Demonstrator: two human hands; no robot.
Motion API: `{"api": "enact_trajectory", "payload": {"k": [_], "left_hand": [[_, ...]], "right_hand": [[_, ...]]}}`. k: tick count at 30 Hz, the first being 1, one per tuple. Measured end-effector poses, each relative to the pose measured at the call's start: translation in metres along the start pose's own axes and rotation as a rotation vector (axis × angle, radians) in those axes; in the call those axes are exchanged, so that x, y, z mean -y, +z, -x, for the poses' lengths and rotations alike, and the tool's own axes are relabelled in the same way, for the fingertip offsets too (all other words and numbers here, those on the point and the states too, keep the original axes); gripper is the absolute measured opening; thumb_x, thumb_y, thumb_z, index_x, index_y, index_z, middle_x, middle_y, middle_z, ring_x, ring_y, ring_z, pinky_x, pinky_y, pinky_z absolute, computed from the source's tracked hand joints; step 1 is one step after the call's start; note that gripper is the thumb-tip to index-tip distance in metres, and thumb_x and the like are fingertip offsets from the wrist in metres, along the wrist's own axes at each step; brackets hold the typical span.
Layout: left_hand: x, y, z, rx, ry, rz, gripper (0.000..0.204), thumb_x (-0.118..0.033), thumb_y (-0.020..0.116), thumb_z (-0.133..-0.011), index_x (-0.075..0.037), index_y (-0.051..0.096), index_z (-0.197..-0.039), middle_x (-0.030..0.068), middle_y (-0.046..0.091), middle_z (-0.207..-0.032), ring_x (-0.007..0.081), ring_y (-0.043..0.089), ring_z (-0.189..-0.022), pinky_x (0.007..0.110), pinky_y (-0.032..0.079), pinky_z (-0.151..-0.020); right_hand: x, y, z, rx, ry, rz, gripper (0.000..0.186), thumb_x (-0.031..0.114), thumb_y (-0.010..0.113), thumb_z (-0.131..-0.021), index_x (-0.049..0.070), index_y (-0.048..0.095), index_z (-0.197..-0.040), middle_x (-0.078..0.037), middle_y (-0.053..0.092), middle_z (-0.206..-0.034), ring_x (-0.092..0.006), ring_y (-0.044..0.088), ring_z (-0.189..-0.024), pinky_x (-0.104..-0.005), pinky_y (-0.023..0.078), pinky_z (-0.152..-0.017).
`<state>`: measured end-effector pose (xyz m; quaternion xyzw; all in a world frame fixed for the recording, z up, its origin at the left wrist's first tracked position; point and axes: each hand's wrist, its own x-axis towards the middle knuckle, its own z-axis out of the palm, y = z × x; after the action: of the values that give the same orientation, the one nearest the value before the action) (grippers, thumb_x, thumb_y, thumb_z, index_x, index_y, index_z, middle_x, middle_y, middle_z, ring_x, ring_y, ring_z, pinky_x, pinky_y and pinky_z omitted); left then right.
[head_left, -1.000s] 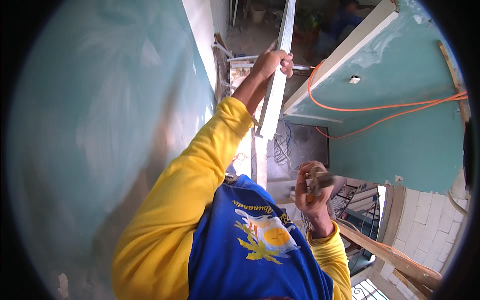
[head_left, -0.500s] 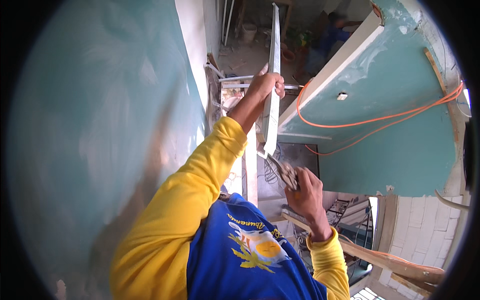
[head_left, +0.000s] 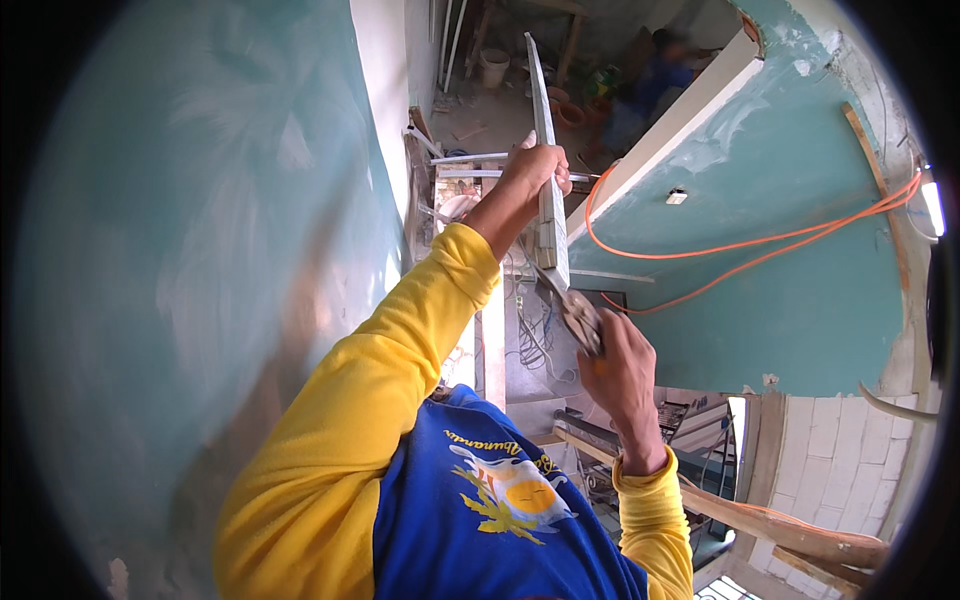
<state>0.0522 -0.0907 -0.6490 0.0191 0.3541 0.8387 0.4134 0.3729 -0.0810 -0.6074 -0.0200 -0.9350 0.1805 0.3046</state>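
My left hand (head_left: 537,170) is wrapped round a long, light metal channel (head_left: 553,225) about midway along it, with the far end pointing away from me. My right hand (head_left: 620,368) is closed on a pair of tin snips (head_left: 582,322). The blades of the snips reach the near end of the channel; whether they bite into the metal I cannot make out. Both arms are in yellow sleeves.
A green-painted wall (head_left: 200,250) rises at my left. Orange cables (head_left: 700,257) loop across the green panel (head_left: 760,300) at right. A wooden beam (head_left: 780,520) lies lower right. Far off are a white bucket (head_left: 494,68) and a blurred person (head_left: 668,70).
The channel has turned in my left hand, and its far end has dropped slightly and moved left. Its near end has shifted up and right. The snips and right hand have moved slightly right.
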Motion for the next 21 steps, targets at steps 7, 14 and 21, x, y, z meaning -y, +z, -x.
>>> {"api": "enact_trajectory", "payload": {"k": [7,14,21], "left_hand": [[-0.004,0.009,-0.004,-0.073,-0.078,0.078,0.062,0.013,0.051,-0.081,-0.011,0.039,-0.136,0.0050,0.043,-0.068,0.0122,0.043,-0.048,0.028,0.038,-0.040],[-0.005,0.007,-0.018,-0.062,-0.041,0.074,0.066,0.012,0.048,-0.076,-0.008,0.034,-0.137,0.0079,0.043,-0.063,0.0154,0.041,-0.041,0.032,0.037,-0.038],[0.004,0.012,-0.011,-0.114,0.011,-0.050,0.036,0.011,0.049,-0.076,-0.005,0.041,-0.108,0.0082,0.041,-0.066,0.0159,0.040,-0.043,0.032,0.037,-0.038]], "right_hand": [[-0.007,0.003,-0.001,-0.102,0.001,0.015,0.037,0.004,0.076,-0.074,0.001,0.062,-0.107,-0.015,0.063,-0.085,-0.0373,0.066,-0.073,-0.0439,0.054,-0.063],[-0.002,-0.011,-0.001,-0.138,0.027,0.094,0.041,0.005,0.077,-0.074,0.001,0.062,-0.112,-0.015,0.065,-0.089,-0.0376,0.066,-0.076,-0.0450,0.054,-0.064],[-0.007,-0.006,0.007,0.026,0.243,0.091,0.043,0.002,0.075,-0.074,0.000,0.062,-0.115,-0.015,0.064,-0.092,-0.0393,0.064,-0.082,-0.0439,0.054,-0.069]]}}
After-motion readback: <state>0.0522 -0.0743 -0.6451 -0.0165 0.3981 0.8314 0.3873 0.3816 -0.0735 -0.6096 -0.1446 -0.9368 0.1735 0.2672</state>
